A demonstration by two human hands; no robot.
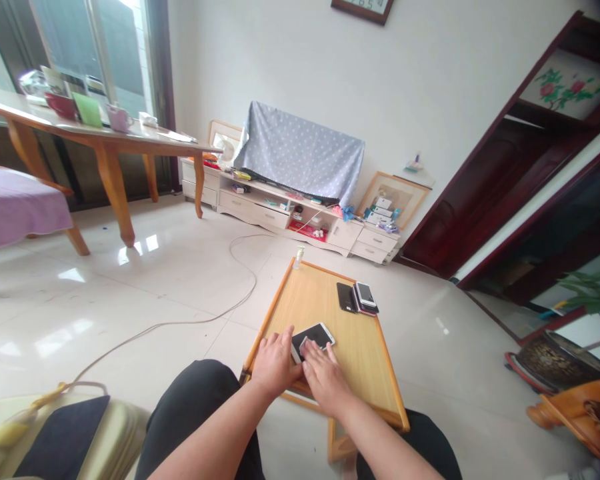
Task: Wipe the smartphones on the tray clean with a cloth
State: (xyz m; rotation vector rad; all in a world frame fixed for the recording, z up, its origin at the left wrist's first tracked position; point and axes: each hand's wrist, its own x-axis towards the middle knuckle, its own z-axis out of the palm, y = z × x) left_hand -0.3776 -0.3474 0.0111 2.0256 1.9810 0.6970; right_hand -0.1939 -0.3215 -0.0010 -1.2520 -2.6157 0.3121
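Note:
A white-framed smartphone with a dark screen lies aslant on the small wooden table. At its left end my left hand grips the edge, thumb and fingers around it. My right hand lies over the lower part of the screen, fingers together and pressed down. Under those fingertips a small pale cloth shows in part; the rest is hidden by the hand. Towards the table's far right are a stack of phones with a white one on top and a black phone beside it.
A clear pump bottle stands at the table's far left corner, near its raised rim. A cable runs over the tiled floor at left. Stacked stools are at lower left, a potted plant at right, a low cabinet along the wall.

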